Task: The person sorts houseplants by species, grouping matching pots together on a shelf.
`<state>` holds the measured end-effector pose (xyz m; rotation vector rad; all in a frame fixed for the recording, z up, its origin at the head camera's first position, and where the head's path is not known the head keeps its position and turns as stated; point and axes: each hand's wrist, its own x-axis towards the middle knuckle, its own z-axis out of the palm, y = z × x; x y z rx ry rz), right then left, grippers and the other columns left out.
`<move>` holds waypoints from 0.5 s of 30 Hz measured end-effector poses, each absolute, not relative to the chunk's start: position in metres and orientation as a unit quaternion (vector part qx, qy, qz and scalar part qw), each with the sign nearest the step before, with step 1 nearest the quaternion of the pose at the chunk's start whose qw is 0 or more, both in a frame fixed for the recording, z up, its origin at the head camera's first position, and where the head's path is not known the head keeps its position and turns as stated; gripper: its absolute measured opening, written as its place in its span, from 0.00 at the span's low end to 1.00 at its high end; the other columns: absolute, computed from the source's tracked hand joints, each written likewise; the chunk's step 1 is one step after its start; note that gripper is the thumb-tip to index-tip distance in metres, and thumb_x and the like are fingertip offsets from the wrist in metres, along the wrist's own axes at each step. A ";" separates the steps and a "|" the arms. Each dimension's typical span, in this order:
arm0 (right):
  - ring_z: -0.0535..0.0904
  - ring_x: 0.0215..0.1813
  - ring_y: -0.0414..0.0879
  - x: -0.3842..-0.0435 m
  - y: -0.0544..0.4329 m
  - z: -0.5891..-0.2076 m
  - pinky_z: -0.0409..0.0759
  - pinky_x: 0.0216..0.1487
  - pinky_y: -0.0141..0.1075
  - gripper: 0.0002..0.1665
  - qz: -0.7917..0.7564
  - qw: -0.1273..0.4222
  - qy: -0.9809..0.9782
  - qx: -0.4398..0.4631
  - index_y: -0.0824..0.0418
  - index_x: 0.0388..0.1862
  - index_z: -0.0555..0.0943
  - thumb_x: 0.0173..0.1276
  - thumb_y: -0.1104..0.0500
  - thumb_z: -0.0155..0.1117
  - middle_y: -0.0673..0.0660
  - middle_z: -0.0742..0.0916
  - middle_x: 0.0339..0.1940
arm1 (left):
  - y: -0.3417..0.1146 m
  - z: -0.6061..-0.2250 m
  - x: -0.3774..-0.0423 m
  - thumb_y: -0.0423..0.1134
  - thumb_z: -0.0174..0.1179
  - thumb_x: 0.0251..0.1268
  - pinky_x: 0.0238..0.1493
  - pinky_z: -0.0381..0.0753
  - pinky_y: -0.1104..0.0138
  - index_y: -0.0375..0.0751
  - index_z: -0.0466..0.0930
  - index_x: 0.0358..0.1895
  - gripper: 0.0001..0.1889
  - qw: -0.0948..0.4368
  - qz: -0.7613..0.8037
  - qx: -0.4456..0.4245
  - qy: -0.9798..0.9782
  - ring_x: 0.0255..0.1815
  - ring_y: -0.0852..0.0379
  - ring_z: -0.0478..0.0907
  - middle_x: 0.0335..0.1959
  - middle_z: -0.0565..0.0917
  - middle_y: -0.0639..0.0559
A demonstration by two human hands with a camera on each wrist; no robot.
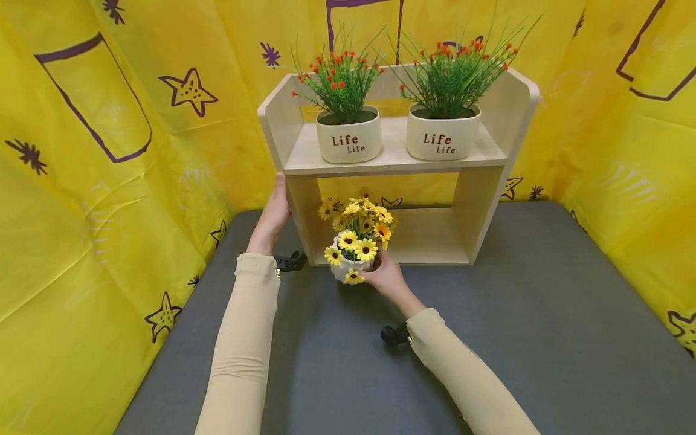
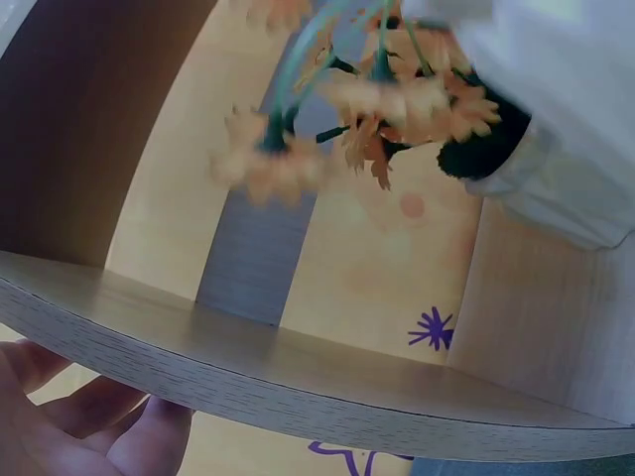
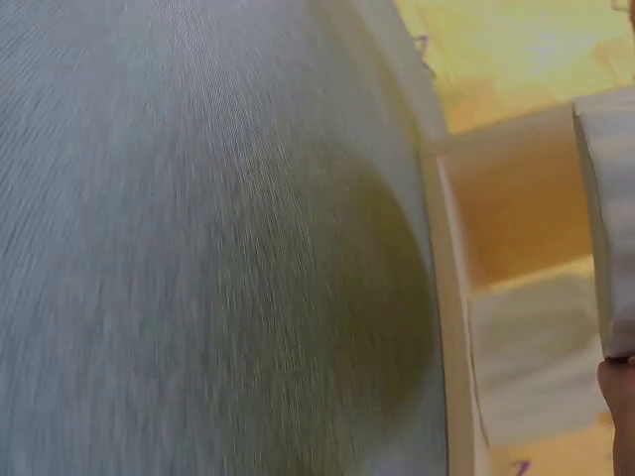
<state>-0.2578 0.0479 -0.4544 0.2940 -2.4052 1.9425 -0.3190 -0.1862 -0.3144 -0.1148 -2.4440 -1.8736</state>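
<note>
My right hand (image 1: 387,279) grips a small white flower pot (image 1: 344,273) with yellow daisy-like flowers (image 1: 359,232), at the front of a pale wooden shelf unit's lower opening. In the left wrist view the flowers (image 2: 273,169) and pot (image 2: 571,198) are tilted and blurred. My left hand (image 1: 272,214) rests against the outer left side of the shelf (image 1: 301,211), its fingers (image 2: 154,436) touching the panel from outside. In the right wrist view only a bit of the right hand (image 3: 620,407) shows, beside the white pot (image 3: 610,218).
Two cream pots lettered "Life", the left pot (image 1: 348,142) and the right pot (image 1: 443,140), stand on the upper shelf with green grass and red blooms. The unit stands on a grey tabletop (image 1: 348,374). Yellow patterned cloth (image 1: 109,199) hangs around the table.
</note>
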 end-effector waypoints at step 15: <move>0.66 0.63 0.58 -0.243 0.119 -0.443 0.67 0.60 0.45 0.44 0.699 0.076 -0.708 0.067 0.69 0.65 0.58 0.52 0.71 0.71 0.68 0.71 0.61 | -0.185 -0.314 -0.321 0.68 0.22 0.66 0.65 0.52 0.52 0.47 0.46 0.74 0.40 0.037 -0.588 -0.018 -0.808 0.66 0.46 0.53 0.69 0.55 0.41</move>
